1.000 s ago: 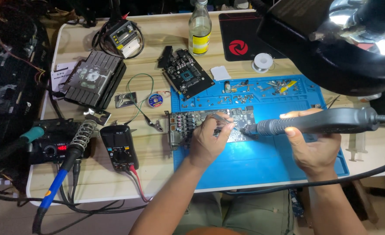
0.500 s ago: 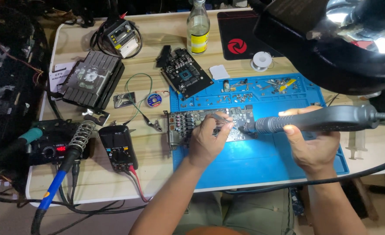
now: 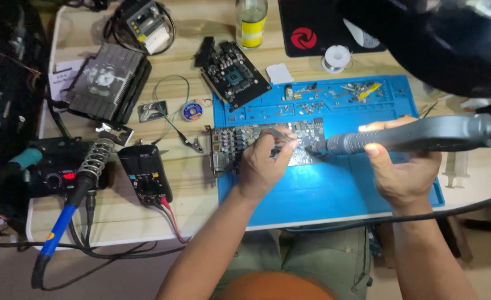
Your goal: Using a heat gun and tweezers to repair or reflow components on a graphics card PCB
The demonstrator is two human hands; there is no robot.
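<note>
A long circuit board (image 3: 240, 140) lies across the left edge of the blue work mat (image 3: 334, 189). My left hand (image 3: 265, 166) rests on the board and pinches thin metal tweezers (image 3: 279, 133), their tips on the board. My right hand (image 3: 404, 169) grips a grey hot-air handpiece (image 3: 417, 135), held level, its dark nozzle touching or just above the board's right part beside the tweezers. A thick black hose runs from the handpiece off to the right.
A second circuit board (image 3: 235, 73) and a finned heatsink (image 3: 108, 83) lie farther back. A soldering station (image 3: 51, 169) with a blue-handled iron (image 3: 68, 214), a black multimeter (image 3: 144, 175), a bottle (image 3: 251, 22), a solder spool (image 3: 334, 57) and small parts (image 3: 334, 94) surround the mat.
Both hands stay at the same spot on the board. The handpiece nozzle and tweezers have barely shifted; the view has only drifted a little.
</note>
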